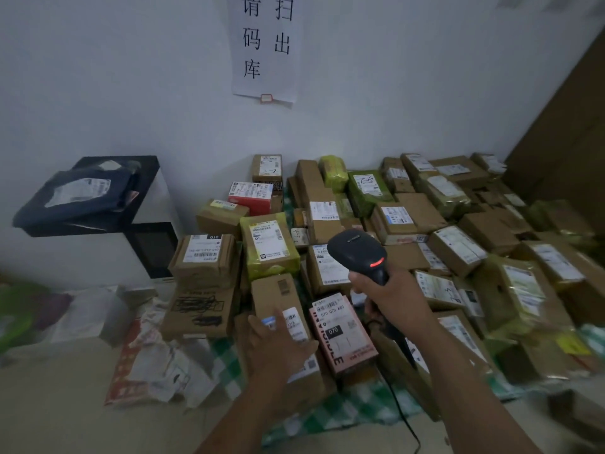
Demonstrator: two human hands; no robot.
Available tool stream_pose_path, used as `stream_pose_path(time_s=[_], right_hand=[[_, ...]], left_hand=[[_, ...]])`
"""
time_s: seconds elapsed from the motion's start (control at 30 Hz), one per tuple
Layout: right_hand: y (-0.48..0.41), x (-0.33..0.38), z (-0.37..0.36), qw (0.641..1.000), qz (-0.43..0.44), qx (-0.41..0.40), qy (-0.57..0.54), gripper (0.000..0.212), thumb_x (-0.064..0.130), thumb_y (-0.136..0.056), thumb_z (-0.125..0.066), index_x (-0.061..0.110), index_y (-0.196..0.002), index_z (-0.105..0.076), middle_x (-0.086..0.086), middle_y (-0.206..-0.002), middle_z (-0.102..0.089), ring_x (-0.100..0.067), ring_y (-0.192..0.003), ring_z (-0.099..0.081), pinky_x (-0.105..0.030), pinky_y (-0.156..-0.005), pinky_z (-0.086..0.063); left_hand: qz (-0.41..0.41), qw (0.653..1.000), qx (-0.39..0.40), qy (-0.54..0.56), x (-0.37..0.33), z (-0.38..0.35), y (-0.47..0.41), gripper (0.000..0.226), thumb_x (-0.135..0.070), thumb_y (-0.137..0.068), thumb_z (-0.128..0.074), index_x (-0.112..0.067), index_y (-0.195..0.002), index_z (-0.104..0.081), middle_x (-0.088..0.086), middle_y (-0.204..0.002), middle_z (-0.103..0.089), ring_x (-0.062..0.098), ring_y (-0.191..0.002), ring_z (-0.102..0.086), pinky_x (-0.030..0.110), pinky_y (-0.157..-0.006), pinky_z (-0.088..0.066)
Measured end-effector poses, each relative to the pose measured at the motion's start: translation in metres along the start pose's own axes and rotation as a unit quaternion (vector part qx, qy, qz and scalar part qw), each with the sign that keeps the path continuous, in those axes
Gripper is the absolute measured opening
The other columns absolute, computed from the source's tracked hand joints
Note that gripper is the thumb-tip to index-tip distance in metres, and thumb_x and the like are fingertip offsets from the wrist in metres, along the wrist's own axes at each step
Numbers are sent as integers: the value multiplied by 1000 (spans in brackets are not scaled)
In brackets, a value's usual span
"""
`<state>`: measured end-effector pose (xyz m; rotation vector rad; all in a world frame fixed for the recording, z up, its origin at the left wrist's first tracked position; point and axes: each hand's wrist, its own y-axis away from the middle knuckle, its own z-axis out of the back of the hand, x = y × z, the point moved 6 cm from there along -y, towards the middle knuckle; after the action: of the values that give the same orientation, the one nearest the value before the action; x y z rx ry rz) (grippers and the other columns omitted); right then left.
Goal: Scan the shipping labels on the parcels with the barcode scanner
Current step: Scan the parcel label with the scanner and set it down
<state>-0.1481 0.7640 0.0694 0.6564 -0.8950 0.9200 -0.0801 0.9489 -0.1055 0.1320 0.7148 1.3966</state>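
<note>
My right hand (389, 298) grips the handle of a black barcode scanner (358, 253), whose red light glows and whose head points out over the pile. My left hand (278, 347) rests on a tall brown carton (278, 299), fingers around its lower end and partly covering its white label (296, 322). A pink box (343, 335) with a white shipping label lies just right of that carton. Behind them sit a yellow-taped parcel (268, 245) and a brown box marked 010 (204, 257).
Many labelled cardboard parcels (458, 244) cover a green checked cloth (343, 411) on the floor, filling the right side. A black-and-white cabinet (144, 224) with a dark bag on top stands at left. Crumpled mailers (154, 362) lie at front left. A paper notice (265, 44) hangs on the wall.
</note>
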Motion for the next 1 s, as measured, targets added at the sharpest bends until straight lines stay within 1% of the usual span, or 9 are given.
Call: stream_pose_path(time_s=[0.17, 0.3, 0.47, 0.57, 0.63, 0.73, 0.87, 0.93, 1.0], right_hand=[[1, -11, 19, 1000, 1, 4, -14, 28, 34, -89, -66, 7, -88, -63, -1, -48, -62, -12, -41, -54, -22, -46, -48], [-7, -20, 33, 999, 7, 36, -36, 28, 33, -90, -66, 5, -89, -63, 1, -48, -62, -13, -42, -54, -24, -47, -48], [-23, -26, 46, 995, 25, 82, -55, 23, 29, -90, -66, 7, -88, -61, 2, -50, -63, -11, -41, -53, -24, -46, -48], [-34, -25, 46, 989, 47, 128, -55, 21, 30, -90, -66, 10, -85, -61, -4, -50, -62, -14, -41, -53, -29, -47, -47], [-40, -22, 43, 984, 62, 162, -46, 16, 29, -90, -67, 15, -87, -61, -3, -53, -64, -15, -42, -54, -27, -46, -47], [-49, -17, 37, 975, 73, 205, -40, 16, 33, -88, -68, 20, -95, -61, -13, -70, -72, -28, -55, -62, -37, -59, -53], [-60, -17, 26, 967, 64, 233, -76, 15, 30, -88, -69, 20, -98, -63, -9, -82, -75, -22, -70, -72, -42, -77, -60], [-62, -15, 19, 964, 65, 245, -77, 12, 36, -88, -67, 27, -95, -63, -1, -87, -75, -17, -79, -72, -37, -81, -59], [-59, -8, 16, 962, 70, 250, -78, 9, 39, -91, -63, 30, -90, -62, 7, -83, -71, -3, -71, -68, -17, -64, -53]], left_hand=[[42, 997, -19, 57, -10, -3, 11, 119, -72, -77, -63, -28, -155, 16, 25, -157, 25, 44, -148, -4, 49, -118, -21], [89, 988, -61, 109, -12, 0, 16, 113, -60, -78, -68, -31, -156, 8, 23, -149, -14, 38, -132, -35, 46, -106, -42], [109, 965, -144, 188, -15, 4, 27, 105, -57, -70, -71, -28, -152, -13, 17, -139, -35, 33, -117, -49, 48, -95, -50], [111, 951, -180, 225, -24, 6, 34, 103, -58, -70, -72, -25, -150, -17, 14, -139, -37, 32, -120, -48, 49, -96, -49], [101, 946, -199, 236, -34, 11, 38, 108, -69, -67, -69, -24, -151, -18, 12, -139, -37, 31, -123, -46, 47, -98, -46], [81, 932, -247, 254, -46, 22, 48, 116, -87, -54, -61, -32, -148, -21, 4, -129, -45, 23, -113, -51, 46, -91, -51], [22, 892, -263, 368, -68, 36, 63, 114, -49, -73, -80, -20, -157, -9, -8, -129, -37, 10, -114, -42, 26, -86, -41], [1, 873, -262, 410, -78, 42, 66, 110, -48, -71, -82, -20, -156, -16, -12, -132, -38, 7, -117, -43, 25, -87, -43], [-3, 839, -239, 489, -79, 45, 66, 97, -56, -63, -81, -23, -145, -40, -3, -132, -55, 13, -112, -60, 29, -83, -54]])
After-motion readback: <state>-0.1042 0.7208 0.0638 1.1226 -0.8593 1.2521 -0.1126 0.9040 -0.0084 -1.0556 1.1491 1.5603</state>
